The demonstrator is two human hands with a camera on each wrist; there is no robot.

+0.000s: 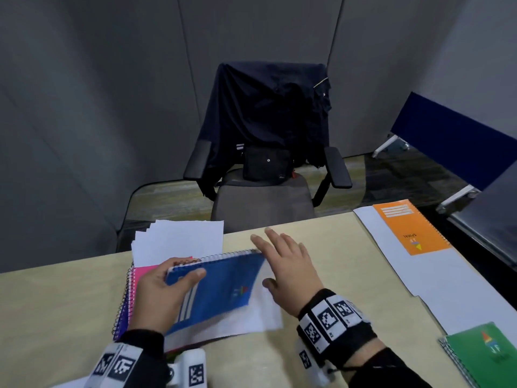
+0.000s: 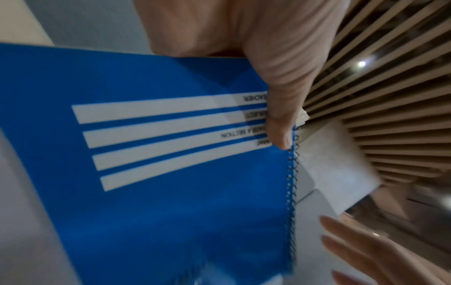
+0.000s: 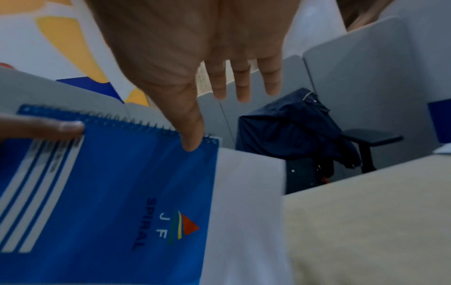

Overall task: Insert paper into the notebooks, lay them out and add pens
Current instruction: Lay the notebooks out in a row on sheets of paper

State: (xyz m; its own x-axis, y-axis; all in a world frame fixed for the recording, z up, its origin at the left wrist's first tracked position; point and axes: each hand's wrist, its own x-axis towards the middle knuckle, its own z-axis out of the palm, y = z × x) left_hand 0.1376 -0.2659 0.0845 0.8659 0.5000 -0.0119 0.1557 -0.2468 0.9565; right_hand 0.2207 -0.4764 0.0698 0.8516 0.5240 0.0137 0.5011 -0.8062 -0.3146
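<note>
1. Beige table [image 1: 70, 303] fills the lower frame; orange notebook [image 1: 411, 228] at right edge.
2. Blue notebook [image 1: 221, 289] at lower centre, a white sheet [image 1: 265, 312] protruding beneath.
3. Left hand [image 1: 162, 295] pinches its spiral corner; right hand [image 1: 288, 264] spread flat beside it.

An office chair [image 1: 263, 203] stands beyond the far edge of the beige surface [image 1: 330, 264], facing it. A dark navy jacket [image 1: 268, 113] is draped over the chair's backrest and hangs down past both black armrests [image 1: 337, 170]. A small black bag [image 1: 267, 163] sits upright on the grey seat, against the jacket. Grey partition panels [image 1: 112, 107] enclose the area behind and left of the chair. To the right, a blue panel [image 1: 458, 141] stands on white metal feet [image 1: 391, 144] on the patterned carpet [image 1: 402, 180]. The left wrist view shows a slatted ceiling [image 2: 395, 108] with a light [image 2: 362, 63].
</note>
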